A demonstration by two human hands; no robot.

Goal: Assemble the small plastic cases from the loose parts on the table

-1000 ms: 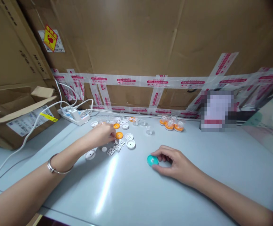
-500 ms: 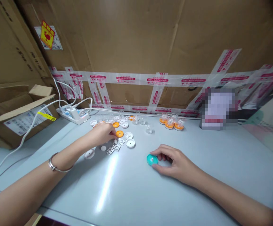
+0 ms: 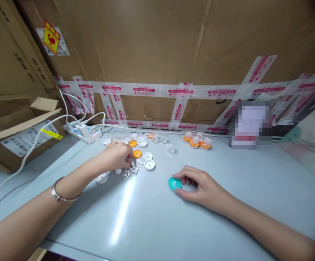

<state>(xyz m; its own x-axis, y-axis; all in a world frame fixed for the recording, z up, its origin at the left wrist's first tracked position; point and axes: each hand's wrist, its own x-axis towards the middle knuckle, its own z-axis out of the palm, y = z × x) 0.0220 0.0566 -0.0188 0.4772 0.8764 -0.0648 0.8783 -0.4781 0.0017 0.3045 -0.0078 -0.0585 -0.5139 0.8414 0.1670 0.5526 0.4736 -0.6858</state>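
Note:
Between the thumb and fingers of my right hand [image 3: 194, 183] is a round teal plastic disc [image 3: 175, 183], held at its edge just over the table. My left hand [image 3: 119, 155] reaches into the scattered parts with its fingers curled together and pointing down; whatever they pinch is hidden. Close to those fingertips lie an orange ring [image 3: 137, 154], a white spoked piece [image 3: 126, 173] and small white discs. A white round cup [image 3: 149, 165] sits to their right. Another white cup [image 3: 102, 178] is partly covered by my left wrist.
Several orange-based pieces with clear domes [image 3: 194, 141] stand grouped at the back. Loose clear domes [image 3: 170, 149] lie left of them. A power strip [image 3: 85, 136] with white cables and an open cardboard box [image 3: 24, 141] are at left. A blurred-out upright object [image 3: 249, 125] stands at right.
My left hand has dipped slightly lower among the white parts, its fingers drawn closer together. My right hand keeps the teal disc in the same place. The view has shifted slightly.

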